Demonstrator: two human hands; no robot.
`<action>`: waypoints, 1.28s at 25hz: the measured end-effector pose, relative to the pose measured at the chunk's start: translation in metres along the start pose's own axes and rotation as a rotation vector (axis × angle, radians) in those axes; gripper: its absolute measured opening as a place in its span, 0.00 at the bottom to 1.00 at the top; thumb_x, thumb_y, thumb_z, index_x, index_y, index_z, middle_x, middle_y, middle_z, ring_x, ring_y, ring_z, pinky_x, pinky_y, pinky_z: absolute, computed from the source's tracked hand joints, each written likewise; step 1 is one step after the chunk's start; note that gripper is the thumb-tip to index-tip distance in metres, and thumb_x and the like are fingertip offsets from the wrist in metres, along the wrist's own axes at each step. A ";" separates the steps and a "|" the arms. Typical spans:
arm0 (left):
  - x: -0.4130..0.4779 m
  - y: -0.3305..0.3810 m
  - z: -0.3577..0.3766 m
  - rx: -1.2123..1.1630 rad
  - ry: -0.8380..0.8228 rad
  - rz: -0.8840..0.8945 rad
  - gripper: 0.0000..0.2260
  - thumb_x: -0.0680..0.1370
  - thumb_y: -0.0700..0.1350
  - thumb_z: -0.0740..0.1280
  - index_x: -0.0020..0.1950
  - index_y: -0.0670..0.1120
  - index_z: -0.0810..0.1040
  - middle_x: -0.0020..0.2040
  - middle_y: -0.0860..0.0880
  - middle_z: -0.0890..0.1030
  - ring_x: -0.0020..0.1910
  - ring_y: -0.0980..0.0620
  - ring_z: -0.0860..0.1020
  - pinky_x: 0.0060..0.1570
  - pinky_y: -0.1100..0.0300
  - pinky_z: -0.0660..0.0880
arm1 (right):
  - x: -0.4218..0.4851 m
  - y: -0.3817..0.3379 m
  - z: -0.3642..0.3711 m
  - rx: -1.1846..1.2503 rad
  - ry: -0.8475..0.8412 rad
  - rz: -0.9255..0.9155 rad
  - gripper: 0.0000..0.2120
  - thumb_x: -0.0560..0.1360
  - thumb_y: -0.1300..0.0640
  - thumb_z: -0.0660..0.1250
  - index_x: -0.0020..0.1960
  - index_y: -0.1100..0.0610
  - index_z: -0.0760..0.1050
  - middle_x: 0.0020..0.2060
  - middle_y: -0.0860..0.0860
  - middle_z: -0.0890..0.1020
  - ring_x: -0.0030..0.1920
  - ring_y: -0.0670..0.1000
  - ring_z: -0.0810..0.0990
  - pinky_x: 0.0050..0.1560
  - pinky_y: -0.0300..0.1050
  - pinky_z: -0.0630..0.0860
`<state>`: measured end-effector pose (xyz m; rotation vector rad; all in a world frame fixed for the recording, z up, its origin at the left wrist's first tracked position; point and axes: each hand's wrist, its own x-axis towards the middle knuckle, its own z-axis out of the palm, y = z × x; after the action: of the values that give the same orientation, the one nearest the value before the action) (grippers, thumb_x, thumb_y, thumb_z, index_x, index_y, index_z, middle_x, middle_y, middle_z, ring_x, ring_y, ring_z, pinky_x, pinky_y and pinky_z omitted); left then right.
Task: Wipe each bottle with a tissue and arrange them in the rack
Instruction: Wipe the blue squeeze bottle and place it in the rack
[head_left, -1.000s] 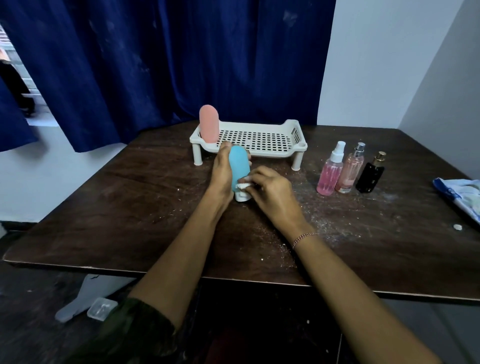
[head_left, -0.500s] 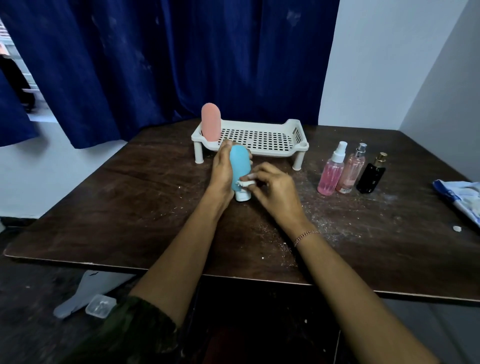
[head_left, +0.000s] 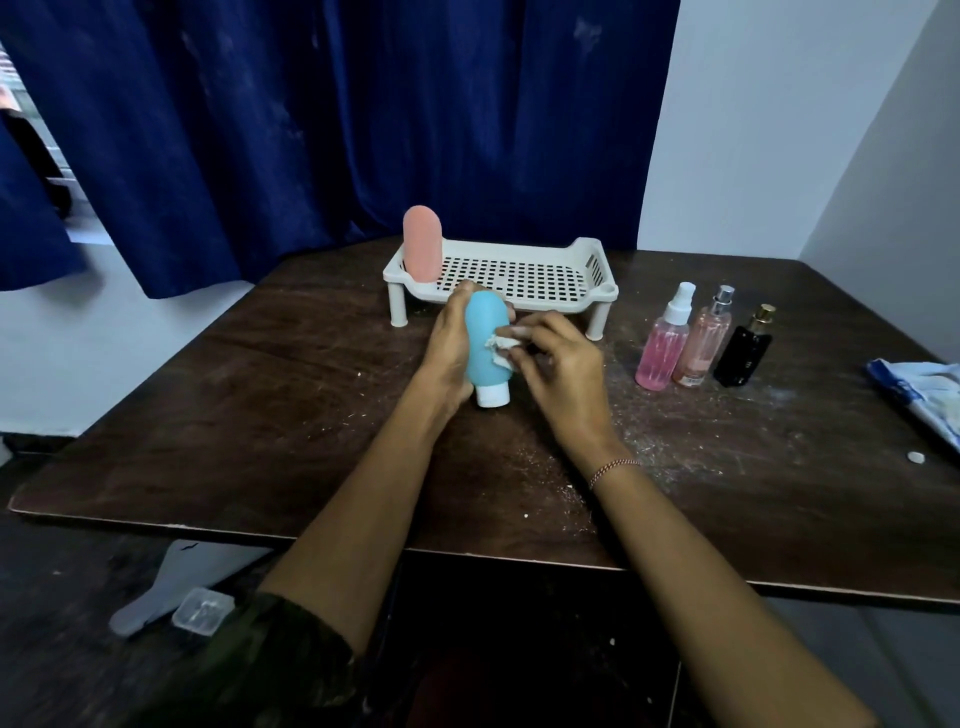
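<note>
A blue squeeze bottle (head_left: 482, 343) stands on its white cap on the dark table, in front of the white rack (head_left: 519, 273). My left hand (head_left: 449, 353) grips it from the left side. Pressed against the bottle's right side is a crumpled white tissue (head_left: 500, 349), pinched in my right hand (head_left: 561, 369). A pink squeeze bottle (head_left: 423, 250) stands in the rack's left end. To the right stand a pink spray bottle (head_left: 665, 345), a paler pink perfume bottle (head_left: 704, 343) and a black perfume bottle (head_left: 744, 351).
A blue and white tissue pack (head_left: 922, 389) lies at the table's right edge, with a small white scrap (head_left: 915, 457) near it. White crumbs dust the table (head_left: 260, 415). A clear plastic box (head_left: 202, 610) lies on the floor at lower left. Blue curtains hang behind.
My right hand has slid the tissue up from the bottle's cap to the middle of its blue body. The left hand keeps its hold.
</note>
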<state>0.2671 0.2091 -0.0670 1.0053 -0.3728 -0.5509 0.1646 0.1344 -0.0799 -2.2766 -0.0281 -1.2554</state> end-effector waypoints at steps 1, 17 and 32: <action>0.000 -0.001 0.000 0.003 -0.006 -0.003 0.21 0.81 0.54 0.53 0.37 0.43 0.76 0.31 0.49 0.79 0.28 0.53 0.75 0.28 0.63 0.72 | 0.000 0.000 0.000 0.010 0.008 0.017 0.10 0.71 0.67 0.69 0.52 0.63 0.80 0.47 0.52 0.79 0.48 0.44 0.77 0.53 0.39 0.76; -0.004 0.007 -0.007 -0.015 -0.042 -0.159 0.19 0.80 0.54 0.55 0.40 0.44 0.76 0.31 0.49 0.78 0.27 0.54 0.75 0.28 0.64 0.73 | 0.000 -0.003 -0.003 0.087 -0.037 0.051 0.09 0.71 0.67 0.70 0.51 0.63 0.80 0.45 0.48 0.78 0.47 0.41 0.75 0.48 0.29 0.74; -0.012 0.003 0.001 0.128 -0.009 -0.057 0.10 0.81 0.45 0.58 0.43 0.44 0.75 0.34 0.48 0.77 0.24 0.58 0.75 0.24 0.68 0.72 | 0.002 0.004 -0.002 0.130 0.059 0.143 0.09 0.71 0.66 0.70 0.51 0.62 0.80 0.45 0.51 0.78 0.45 0.42 0.75 0.47 0.34 0.76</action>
<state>0.2581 0.2171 -0.0644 1.1396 -0.3921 -0.5893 0.1653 0.1295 -0.0792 -2.0910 0.0710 -1.2096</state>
